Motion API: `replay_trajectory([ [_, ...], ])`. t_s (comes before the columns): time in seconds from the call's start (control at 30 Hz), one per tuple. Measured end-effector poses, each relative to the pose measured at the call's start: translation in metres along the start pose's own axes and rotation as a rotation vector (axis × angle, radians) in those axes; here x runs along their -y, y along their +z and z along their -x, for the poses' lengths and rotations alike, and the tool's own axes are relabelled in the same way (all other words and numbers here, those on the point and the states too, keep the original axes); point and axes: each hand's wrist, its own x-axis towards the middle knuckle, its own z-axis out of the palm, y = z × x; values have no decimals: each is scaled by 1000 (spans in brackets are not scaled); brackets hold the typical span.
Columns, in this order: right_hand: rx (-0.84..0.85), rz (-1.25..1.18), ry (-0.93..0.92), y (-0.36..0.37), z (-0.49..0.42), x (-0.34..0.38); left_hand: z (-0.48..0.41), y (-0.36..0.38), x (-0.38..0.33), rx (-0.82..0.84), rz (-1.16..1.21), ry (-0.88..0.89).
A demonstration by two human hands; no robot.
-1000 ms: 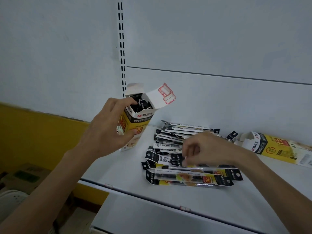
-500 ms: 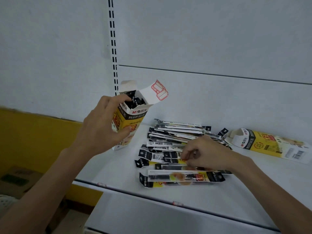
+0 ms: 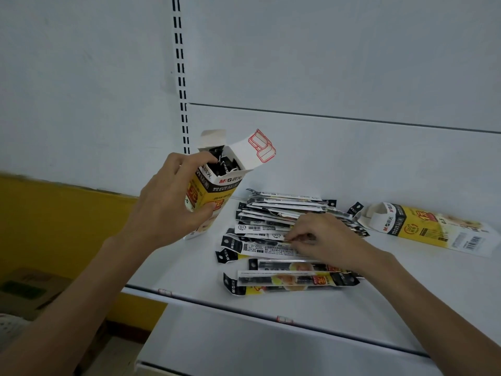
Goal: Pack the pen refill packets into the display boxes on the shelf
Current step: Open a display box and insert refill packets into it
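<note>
We see the left hand (image 3: 173,204) gripping an upright display box (image 3: 214,191), flap open, dark packet tops showing inside. The right hand (image 3: 322,237) pinches a refill packet (image 3: 260,246) from the pile of packets (image 3: 284,213) on the shelf (image 3: 189,267). A second box (image 3: 428,229) lies flat nearby, contents hidden.

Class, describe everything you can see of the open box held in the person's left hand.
The held box is a tall, narrow carton, seemingly thin card, printed yellow with a black-and-white band bearing red lettering. Its top flaps stand open, one with red outlines, showing black packet ends inside. It tilts, its lower corner at or just above the white shelf, left of the loose packet pile. The left hand grips its side, fingertips at the rim.
</note>
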Motion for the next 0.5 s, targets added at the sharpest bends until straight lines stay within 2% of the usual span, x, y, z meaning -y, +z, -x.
replay_trajectory([
  [0.1, -79, -46, 3, 0, -1, 4, -1, 0, -3, 2, 9, -3],
  [0.3, -106, -21, -75, 6, 6, 6, -1, 0, -6, 3, 25, 11],
  [0.5, -275, 41, 1, 0, -1, 8, -1, 1, -7, 9, 24, 30],
])
